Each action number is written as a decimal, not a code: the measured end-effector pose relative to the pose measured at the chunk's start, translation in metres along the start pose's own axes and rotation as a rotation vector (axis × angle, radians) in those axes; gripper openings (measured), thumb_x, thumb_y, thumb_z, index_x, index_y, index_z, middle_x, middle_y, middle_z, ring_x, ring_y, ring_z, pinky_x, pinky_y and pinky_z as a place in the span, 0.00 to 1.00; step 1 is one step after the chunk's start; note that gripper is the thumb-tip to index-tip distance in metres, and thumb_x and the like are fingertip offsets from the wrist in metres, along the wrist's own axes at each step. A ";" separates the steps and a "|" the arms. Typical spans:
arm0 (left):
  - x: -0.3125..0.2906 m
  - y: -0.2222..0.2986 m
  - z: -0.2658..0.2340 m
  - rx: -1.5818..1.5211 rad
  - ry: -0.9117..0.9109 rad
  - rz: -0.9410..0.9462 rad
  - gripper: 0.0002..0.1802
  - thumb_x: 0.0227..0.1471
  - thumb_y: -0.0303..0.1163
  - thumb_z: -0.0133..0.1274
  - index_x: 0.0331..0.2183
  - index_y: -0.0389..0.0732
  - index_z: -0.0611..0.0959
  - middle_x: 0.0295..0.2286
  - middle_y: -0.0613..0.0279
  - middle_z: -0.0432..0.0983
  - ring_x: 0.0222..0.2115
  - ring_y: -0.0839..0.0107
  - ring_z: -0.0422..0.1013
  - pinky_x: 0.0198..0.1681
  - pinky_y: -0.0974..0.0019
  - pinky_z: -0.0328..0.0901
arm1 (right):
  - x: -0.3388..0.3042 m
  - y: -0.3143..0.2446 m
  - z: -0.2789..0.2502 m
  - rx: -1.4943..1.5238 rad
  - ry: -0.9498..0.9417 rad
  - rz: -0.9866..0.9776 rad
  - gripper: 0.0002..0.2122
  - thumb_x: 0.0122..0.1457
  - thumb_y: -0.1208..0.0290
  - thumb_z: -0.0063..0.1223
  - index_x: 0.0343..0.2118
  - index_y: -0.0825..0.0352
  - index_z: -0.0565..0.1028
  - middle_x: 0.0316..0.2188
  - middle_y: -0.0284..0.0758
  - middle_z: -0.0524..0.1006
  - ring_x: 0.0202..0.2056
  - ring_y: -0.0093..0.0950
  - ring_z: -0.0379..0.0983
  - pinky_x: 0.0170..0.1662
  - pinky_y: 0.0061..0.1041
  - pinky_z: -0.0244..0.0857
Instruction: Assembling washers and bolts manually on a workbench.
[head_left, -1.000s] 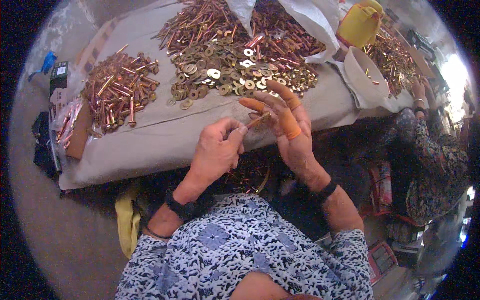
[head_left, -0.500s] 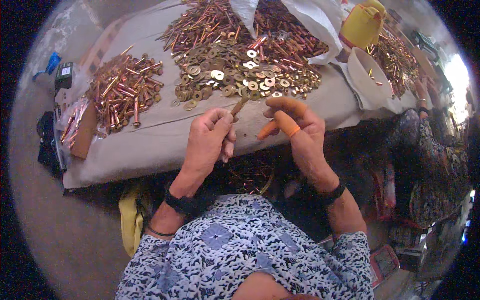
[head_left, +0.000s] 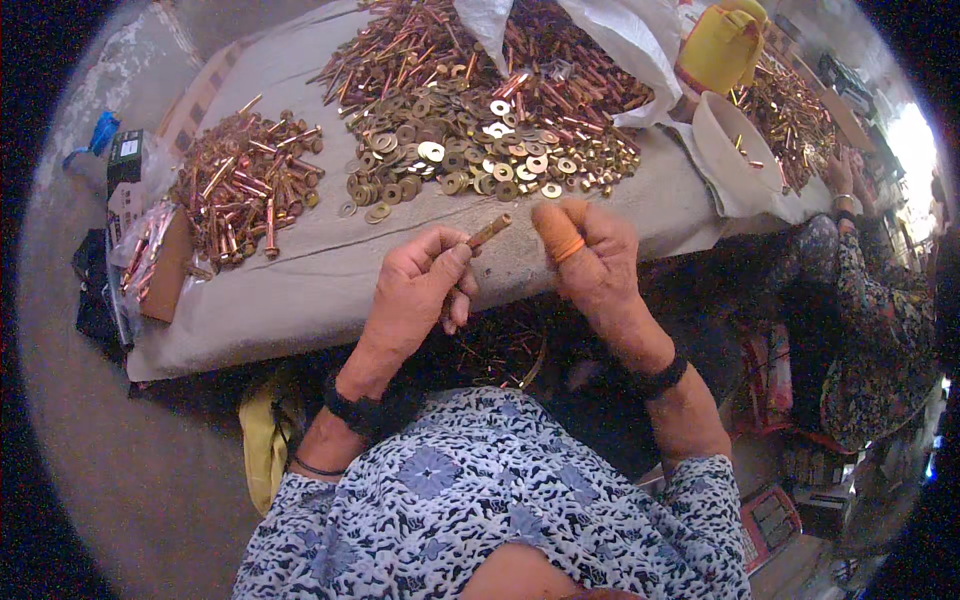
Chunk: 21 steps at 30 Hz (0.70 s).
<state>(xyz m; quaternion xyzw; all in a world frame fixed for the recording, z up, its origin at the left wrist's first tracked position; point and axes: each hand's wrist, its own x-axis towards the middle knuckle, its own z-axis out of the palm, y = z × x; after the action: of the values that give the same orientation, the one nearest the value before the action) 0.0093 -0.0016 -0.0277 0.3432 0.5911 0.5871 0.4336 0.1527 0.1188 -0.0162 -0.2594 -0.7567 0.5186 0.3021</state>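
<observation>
My left hand [head_left: 425,283] pinches a brass-coloured sleeve anchor [head_left: 490,231] between thumb and fingers, its far end tilted up to the right. Beside it, above the table's near edge, my right hand [head_left: 597,262] is closed, with orange finger covers on its thumb and a finger. Whatever lies inside those curled fingers is hidden. Just beyond both hands spreads a pile of flat washers [head_left: 420,130], with small nuts [head_left: 600,165] at its right side. Behind the washers rises a large heap of coppery anchor bolts [head_left: 410,55].
A smaller pile of bolts with washers [head_left: 245,185] lies on the cloth-covered table [head_left: 270,310] at left, near a cardboard box [head_left: 168,265]. At right are a white tub [head_left: 728,140], a yellow container [head_left: 722,45] and another person's hand [head_left: 838,175] by more bolts.
My right hand's fingers have curled in from a spread pose. The sleeve anchor in my left hand has swung to lean further right and shows more of its length.
</observation>
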 end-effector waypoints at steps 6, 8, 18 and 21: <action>0.001 0.000 0.000 0.029 -0.028 -0.004 0.10 0.53 0.35 0.44 0.31 0.39 0.72 0.17 0.69 0.68 0.11 0.84 0.63 0.10 0.82 0.57 | 0.007 0.011 0.014 0.054 0.235 -0.419 0.08 0.52 0.69 0.49 0.23 0.68 0.73 0.15 0.33 0.70 0.18 0.22 0.64 0.21 0.23 0.58; 0.001 -0.002 0.000 0.063 -0.035 0.003 0.10 0.53 0.35 0.44 0.31 0.39 0.72 0.17 0.69 0.68 0.11 0.84 0.63 0.10 0.82 0.57 | 0.011 0.011 0.016 -0.070 0.196 -0.619 0.08 0.52 0.69 0.49 0.24 0.68 0.73 0.15 0.32 0.70 0.18 0.22 0.64 0.21 0.23 0.58; 0.000 -0.003 -0.001 -0.019 -0.048 -0.016 0.09 0.53 0.35 0.44 0.31 0.39 0.73 0.16 0.68 0.68 0.11 0.84 0.63 0.10 0.82 0.56 | 0.008 0.011 0.011 0.048 0.210 -0.455 0.08 0.51 0.69 0.50 0.22 0.67 0.72 0.15 0.37 0.71 0.18 0.26 0.64 0.20 0.27 0.57; -0.002 -0.001 -0.003 0.067 -0.056 -0.030 0.09 0.53 0.34 0.44 0.31 0.39 0.73 0.16 0.68 0.68 0.11 0.84 0.64 0.10 0.82 0.57 | 0.011 0.008 0.017 -0.127 0.139 -0.551 0.08 0.51 0.68 0.49 0.22 0.67 0.72 0.13 0.36 0.69 0.16 0.27 0.63 0.20 0.28 0.57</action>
<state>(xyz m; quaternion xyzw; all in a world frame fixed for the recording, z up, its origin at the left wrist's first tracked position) 0.0078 -0.0044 -0.0285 0.3647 0.6032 0.5508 0.4470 0.1337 0.1186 -0.0265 -0.0975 -0.8069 0.3497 0.4659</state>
